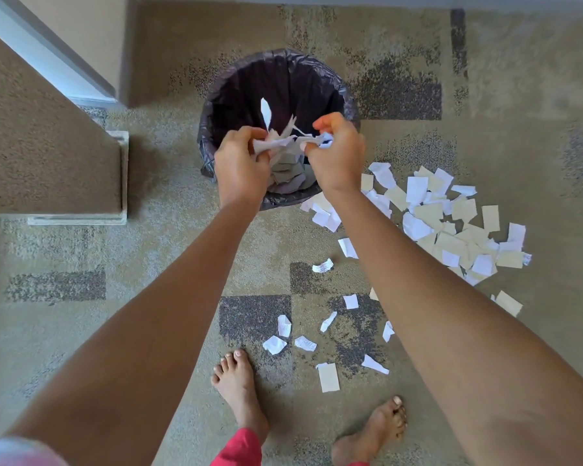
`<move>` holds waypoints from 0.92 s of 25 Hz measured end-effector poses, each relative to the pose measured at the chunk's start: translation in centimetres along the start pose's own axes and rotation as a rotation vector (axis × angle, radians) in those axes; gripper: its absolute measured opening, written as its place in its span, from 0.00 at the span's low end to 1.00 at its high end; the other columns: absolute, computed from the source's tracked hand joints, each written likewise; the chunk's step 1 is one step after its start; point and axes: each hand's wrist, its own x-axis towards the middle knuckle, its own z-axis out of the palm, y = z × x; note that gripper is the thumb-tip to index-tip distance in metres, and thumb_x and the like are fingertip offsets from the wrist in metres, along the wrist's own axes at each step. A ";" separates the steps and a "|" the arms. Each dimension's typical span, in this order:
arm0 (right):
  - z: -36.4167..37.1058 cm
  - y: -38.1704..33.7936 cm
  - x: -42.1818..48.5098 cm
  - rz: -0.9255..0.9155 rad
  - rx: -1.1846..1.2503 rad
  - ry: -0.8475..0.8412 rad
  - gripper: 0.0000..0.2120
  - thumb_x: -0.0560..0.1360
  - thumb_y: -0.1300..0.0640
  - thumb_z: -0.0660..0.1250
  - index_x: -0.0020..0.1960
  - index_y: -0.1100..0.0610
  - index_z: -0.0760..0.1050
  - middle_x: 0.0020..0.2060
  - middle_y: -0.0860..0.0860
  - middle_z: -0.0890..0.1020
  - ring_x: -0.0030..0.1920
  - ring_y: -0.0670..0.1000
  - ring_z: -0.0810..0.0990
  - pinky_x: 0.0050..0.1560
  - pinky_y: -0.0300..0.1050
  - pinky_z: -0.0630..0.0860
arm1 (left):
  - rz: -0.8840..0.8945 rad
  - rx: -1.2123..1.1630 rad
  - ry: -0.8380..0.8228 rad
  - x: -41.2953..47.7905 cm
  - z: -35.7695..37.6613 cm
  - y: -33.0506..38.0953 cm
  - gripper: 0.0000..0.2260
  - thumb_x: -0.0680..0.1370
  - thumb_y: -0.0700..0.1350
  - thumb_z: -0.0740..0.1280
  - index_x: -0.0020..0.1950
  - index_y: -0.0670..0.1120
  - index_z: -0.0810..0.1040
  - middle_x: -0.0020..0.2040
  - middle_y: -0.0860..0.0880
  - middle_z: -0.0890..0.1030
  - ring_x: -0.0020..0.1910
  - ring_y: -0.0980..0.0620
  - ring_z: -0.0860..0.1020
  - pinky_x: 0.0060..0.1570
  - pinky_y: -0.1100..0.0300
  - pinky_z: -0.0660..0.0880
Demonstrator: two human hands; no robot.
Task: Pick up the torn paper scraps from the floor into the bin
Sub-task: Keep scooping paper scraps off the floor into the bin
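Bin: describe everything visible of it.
The bin is round and stands upright on the carpet. A dark, crinkled plastic liner covers its inside and folds over the rim. Paper scraps lie at its bottom, in shadow. The left hand and right hand hold a paper bunch over its opening; whether they touch the rim cannot be told. Loose floor scraps reach its near right side.
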 end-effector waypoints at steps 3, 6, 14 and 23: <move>0.3 0.2 -0.4 -0.027 -0.015 -0.003 0.14 0.67 0.59 0.74 0.52 0.52 0.79 0.49 0.51 0.81 0.50 0.56 0.77 0.48 0.46 0.74 | -0.005 -0.010 -0.015 -0.1 0.2 -0.4 0.10 0.74 0.39 0.71 0.55 0.45 0.80 0.51 0.48 0.81 0.45 0.55 0.79 0.50 0.58 0.79; 0.2 0.2 -0.9 -0.056 0.017 0.029 0.11 0.69 0.61 0.71 0.51 0.52 0.80 0.48 0.50 0.83 0.48 0.54 0.79 0.47 0.46 0.76 | 0.011 -0.041 -0.015 -0.7 0.3 -0.7 0.09 0.74 0.39 0.72 0.54 0.45 0.80 0.51 0.48 0.81 0.45 0.56 0.80 0.50 0.56 0.79; -1.9 1.0 -1.6 0.048 0.175 -0.003 0.29 0.62 0.39 0.77 0.56 0.54 0.75 0.45 0.50 0.81 0.46 0.49 0.79 0.44 0.41 0.75 | 0.119 -0.111 0.020 -4.6 1.1 -1.5 0.12 0.73 0.46 0.73 0.55 0.49 0.79 0.49 0.51 0.80 0.45 0.54 0.81 0.46 0.52 0.80; -3.1 4.7 -2.4 -0.033 0.374 0.124 0.09 0.71 0.60 0.70 0.51 0.59 0.78 0.47 0.53 0.83 0.47 0.50 0.81 0.46 0.31 0.74 | 0.166 -0.108 0.096 -7.0 1.8 -1.2 0.09 0.75 0.45 0.72 0.54 0.45 0.79 0.49 0.49 0.80 0.44 0.55 0.80 0.43 0.55 0.80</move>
